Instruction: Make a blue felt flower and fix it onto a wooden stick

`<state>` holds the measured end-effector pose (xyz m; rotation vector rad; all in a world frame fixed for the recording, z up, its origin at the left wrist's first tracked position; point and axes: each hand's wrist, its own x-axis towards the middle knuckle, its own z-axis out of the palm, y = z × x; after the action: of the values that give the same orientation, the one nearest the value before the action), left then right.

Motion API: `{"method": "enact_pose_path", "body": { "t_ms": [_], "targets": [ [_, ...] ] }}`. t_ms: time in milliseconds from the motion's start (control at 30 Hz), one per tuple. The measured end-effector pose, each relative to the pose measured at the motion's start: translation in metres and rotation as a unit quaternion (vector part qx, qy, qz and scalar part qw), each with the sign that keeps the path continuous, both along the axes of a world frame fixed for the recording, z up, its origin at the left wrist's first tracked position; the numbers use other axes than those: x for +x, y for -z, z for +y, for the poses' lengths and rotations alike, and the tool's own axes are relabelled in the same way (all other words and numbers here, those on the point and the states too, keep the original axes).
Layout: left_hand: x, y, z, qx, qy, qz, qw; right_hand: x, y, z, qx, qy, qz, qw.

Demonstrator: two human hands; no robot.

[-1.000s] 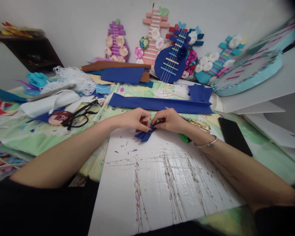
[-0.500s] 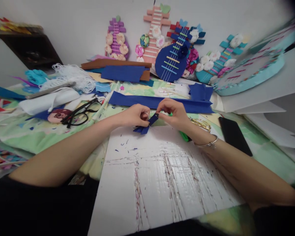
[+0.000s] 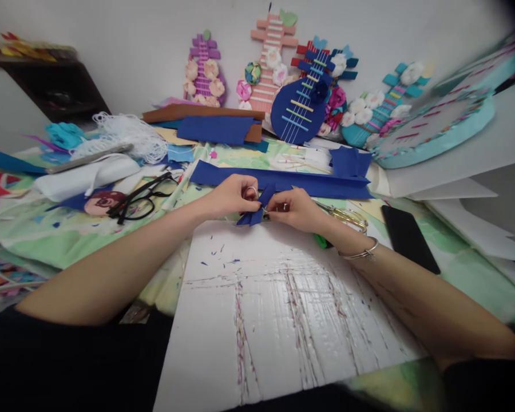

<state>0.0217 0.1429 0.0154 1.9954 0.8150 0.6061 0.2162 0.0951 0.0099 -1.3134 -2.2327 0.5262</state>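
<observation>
Between my hands is a small dark blue piece [image 3: 266, 195], paper or cloth, gathered at its middle so that its ends fan out like a bow. My left hand [image 3: 232, 194] pinches it from the left with thumb and forefinger; a ring shows on a finger. From the right, the fingertips of my right hand [image 3: 299, 210] close at its middle, where a thin pale strand seems to show. Both hands are just above the far edge of a scored white board [image 3: 270, 309]. A long folded blue strip [image 3: 223, 174] lies behind them.
Gold-handled scissors [image 3: 349, 217] and a black phone [image 3: 409, 237] lie right of my hands. Black glasses [image 3: 141, 200] and tangled white string [image 3: 124, 137] are at left. Blue sheets [image 3: 214, 129] lie farther back. Several lute-shaped crafts, including a blue one [image 3: 298, 109], lean against the wall.
My right hand has come down and closer to my left, from the upper end of the blue piece to its middle. The blue piece now stands more upright, both ends showing.
</observation>
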Motion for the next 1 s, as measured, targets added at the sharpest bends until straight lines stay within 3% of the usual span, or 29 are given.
{"method": "enact_pose_path", "body": {
  "t_ms": [267, 467, 567, 667, 867, 1000],
  "targets": [
    [-0.002, -0.004, -0.001, 0.009, 0.000, 0.056, 0.998, -0.001, -0.004, -0.003, -0.026, -0.014, 0.056, 0.998],
    [0.001, -0.010, -0.011, 0.011, -0.005, 0.108, 0.994, -0.009, -0.003, -0.011, 0.079, 0.014, -0.031, 0.996],
    [0.002, -0.008, -0.012, 0.028, 0.004, 0.118, 0.993, -0.015, 0.000, -0.014, 0.072, -0.010, -0.011, 0.997],
    [0.001, -0.006, -0.012, 0.043, 0.022, 0.133, 0.990, -0.017, 0.007, -0.011, 0.029, -0.017, 0.056, 0.998],
    [0.001, -0.010, -0.014, -0.003, 0.038, 0.140, 0.989, -0.014, 0.013, -0.003, -0.175, -0.012, 0.211, 0.962],
    [0.001, -0.012, -0.017, -0.014, 0.072, 0.152, 0.986, -0.013, 0.008, -0.004, -0.209, -0.011, 0.255, 0.944]
  ]
}}
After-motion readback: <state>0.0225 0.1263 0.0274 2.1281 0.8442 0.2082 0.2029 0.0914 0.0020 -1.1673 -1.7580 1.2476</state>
